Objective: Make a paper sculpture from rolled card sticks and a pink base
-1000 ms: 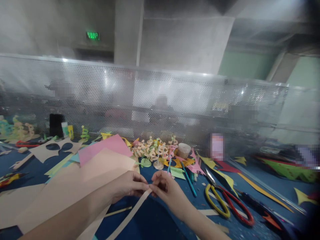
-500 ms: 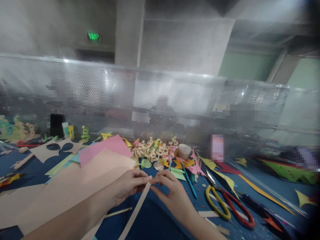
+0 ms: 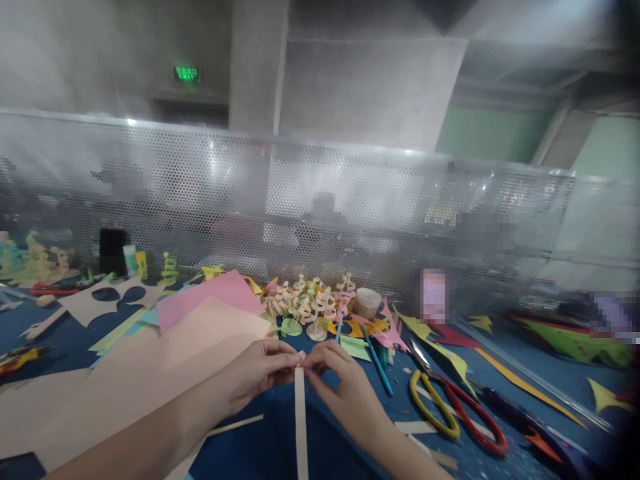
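Observation:
A narrow cream paper strip [image 3: 301, 427] hangs from my fingertips toward the near edge of the view. My left hand [image 3: 265, 367] pinches its upper end between thumb and fingers. From the other side, my right hand [image 3: 335, 373] pinches the same end, its fingertips almost meeting those of the left. The end itself is mostly covered by the fingers. Just beyond both hands stand several small curled-paper figures [image 3: 305, 303], some on round bases.
Large peach sheets [image 3: 150, 373] and a pink sheet [image 3: 215, 300] lie to the left. At right are scissors [image 3: 435, 383], a blue stick [image 3: 379, 363] and paper scraps. A white cup [image 3: 367, 302] stands before the perforated metal screen [image 3: 225, 193].
The strip's lower part has swung from slanting left to hanging nearly straight toward me. Both hands stay in almost the same place, still pinching its end.

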